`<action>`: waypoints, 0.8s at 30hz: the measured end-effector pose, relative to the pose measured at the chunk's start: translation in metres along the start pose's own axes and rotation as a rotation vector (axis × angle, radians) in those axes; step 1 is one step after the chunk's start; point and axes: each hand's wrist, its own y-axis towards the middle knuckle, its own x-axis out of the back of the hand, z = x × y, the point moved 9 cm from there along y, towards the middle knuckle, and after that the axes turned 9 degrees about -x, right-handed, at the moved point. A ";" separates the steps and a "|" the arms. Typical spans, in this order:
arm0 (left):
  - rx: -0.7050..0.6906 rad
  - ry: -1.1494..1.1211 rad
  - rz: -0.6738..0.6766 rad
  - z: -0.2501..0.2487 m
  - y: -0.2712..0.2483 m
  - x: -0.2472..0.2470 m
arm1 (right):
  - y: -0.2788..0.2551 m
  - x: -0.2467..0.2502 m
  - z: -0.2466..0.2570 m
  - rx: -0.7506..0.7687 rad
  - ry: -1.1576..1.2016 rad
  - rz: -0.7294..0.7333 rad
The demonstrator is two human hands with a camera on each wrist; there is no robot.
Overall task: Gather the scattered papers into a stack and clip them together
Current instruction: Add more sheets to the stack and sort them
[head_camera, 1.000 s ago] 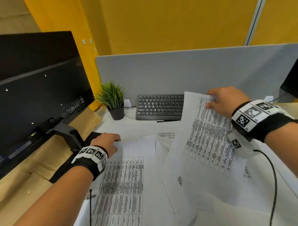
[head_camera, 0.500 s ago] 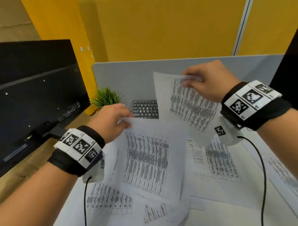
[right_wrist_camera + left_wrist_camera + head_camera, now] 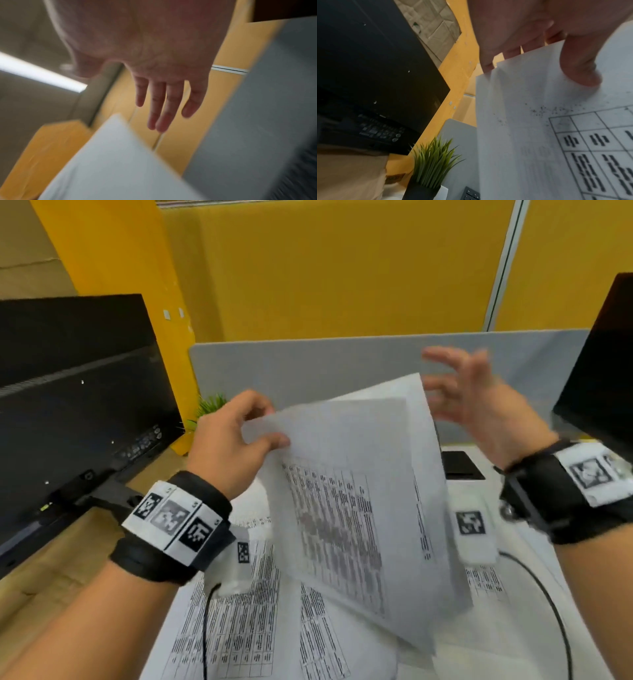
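Observation:
My left hand pinches the top left corner of two printed sheets held up in the air over the desk; in the left wrist view the thumb presses on the front of the sheets. Just right of the sheets' top edge my right hand hangs in the air with fingers spread and straight, holding nothing. The right wrist view shows its fingers above a blurred sheet corner. More printed papers lie scattered on the desk below. No clip is visible.
A black monitor stands at the left, another dark screen at the right. A small green plant and a keyboard corner sit by the grey partition. A black flat object lies on the desk at the right.
The right hand has let go of its sheet, which now sits with the left hand's sheet in one pinch. Both hands rose, and the right hand's fingers opened.

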 end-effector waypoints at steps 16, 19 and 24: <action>-0.011 0.167 -0.284 0.000 0.000 0.011 | -0.036 -0.001 -0.078 -0.037 0.031 -0.280; 0.231 -0.403 -0.253 0.042 -0.015 -0.010 | -0.035 0.008 -0.065 0.022 0.156 -0.252; 0.386 -0.682 -0.094 0.056 -0.044 -0.063 | -0.036 -0.002 -0.072 0.012 0.113 -0.254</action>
